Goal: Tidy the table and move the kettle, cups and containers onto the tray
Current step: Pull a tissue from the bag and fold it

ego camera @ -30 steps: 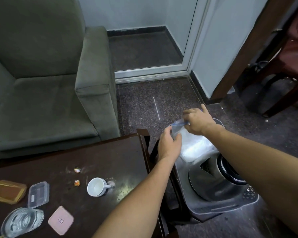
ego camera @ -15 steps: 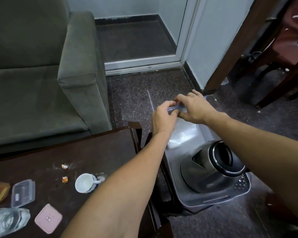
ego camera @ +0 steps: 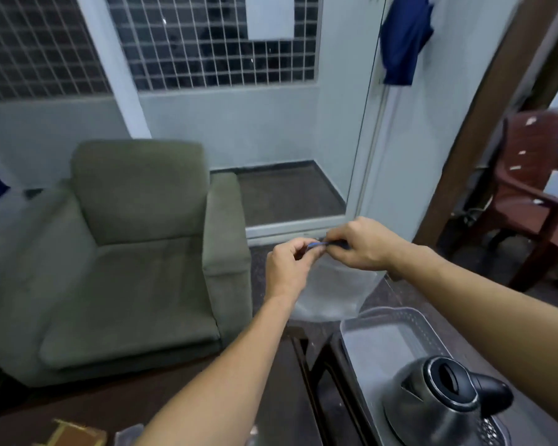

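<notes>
The zip bag (ego camera: 332, 291) rises above the tray (ego camera: 397, 312)

The left hand (ego camera: 287, 268) and right hand (ego camera: 364, 246) both pinch the clear bag's blue seal. The bag is now raised above the tray's far end instead of resting inside. The kettle (ego camera: 432, 410) sits in the tray's near end. Sealing looks next.

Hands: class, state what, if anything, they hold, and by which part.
The left hand and right hand both pinch a clear plastic bag by its blue top edge; it hangs below them.

I am in a home sitting room: a green armchair (ego camera: 136, 252), a dark wooden table (ego camera: 271, 397), a grilled window (ego camera: 213, 43) and a plastic chair (ego camera: 535, 194).
</notes>
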Demonstrator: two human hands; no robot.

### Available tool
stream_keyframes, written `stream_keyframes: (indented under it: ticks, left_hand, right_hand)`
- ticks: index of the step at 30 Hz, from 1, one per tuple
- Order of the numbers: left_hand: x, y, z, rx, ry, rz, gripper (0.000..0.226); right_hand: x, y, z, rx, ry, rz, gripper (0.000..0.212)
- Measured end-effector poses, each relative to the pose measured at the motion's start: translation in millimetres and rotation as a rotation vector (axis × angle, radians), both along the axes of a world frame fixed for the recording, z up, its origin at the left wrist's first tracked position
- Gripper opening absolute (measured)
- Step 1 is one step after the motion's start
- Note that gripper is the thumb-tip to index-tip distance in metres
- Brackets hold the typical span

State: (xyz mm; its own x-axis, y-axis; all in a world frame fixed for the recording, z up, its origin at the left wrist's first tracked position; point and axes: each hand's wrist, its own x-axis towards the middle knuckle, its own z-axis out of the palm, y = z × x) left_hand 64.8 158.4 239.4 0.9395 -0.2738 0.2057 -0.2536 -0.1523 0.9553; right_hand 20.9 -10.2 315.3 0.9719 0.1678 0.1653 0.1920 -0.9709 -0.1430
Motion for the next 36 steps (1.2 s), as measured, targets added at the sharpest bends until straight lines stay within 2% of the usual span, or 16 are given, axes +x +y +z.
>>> stream_keyframes:
  ticks: [3, 8, 15, 23, 27, 33, 36]
  left_hand:
    - [9.0, 52.8, 67.0, 0.0, -0.108, -0.034, 0.009]
    - [9.3, 155.9, 166.4, 0.017, -0.253, 0.04, 0.01]
    - [-6.5, 300.6, 253.1, 0.133, -0.415, 0.267, 0.012]
    - [-23.2, 400.3, 307.9, 0.181, -0.423, 0.355, 0.015]
    - [-22.0, 433.7, 319.9, 0.171, -0.42, 0.407, 0.015]
    - [-21.4, 446.1, 320.6, 0.147, -0.388, 0.422, 0.017]
    - [-19.2, 452.5, 316.2, 0.149, -0.354, 0.455, 0.017]
  right_hand:
    - [2.1, 53.0, 70.2, -0.042, -0.018, 0.024, 0.015]
    - [1.9, 160.9, 168.3, -0.068, -0.09, 0.067, 0.02]
    - [-4.6, 307.0, 248.9, -0.032, -0.138, 0.153, 0.022]
    - [-10.3, 386.7, 288.3, -0.021, -0.236, 0.245, 0.017]
    - [-5.5, 381.9, 292.3, -0.053, -0.232, 0.211, 0.018]
    - [6.8, 358.6, 289.9, -0.079, -0.224, 0.181, 0.031]
    - [15.1, 353.1, 286.6, -0.076, -0.235, 0.165, 0.029]
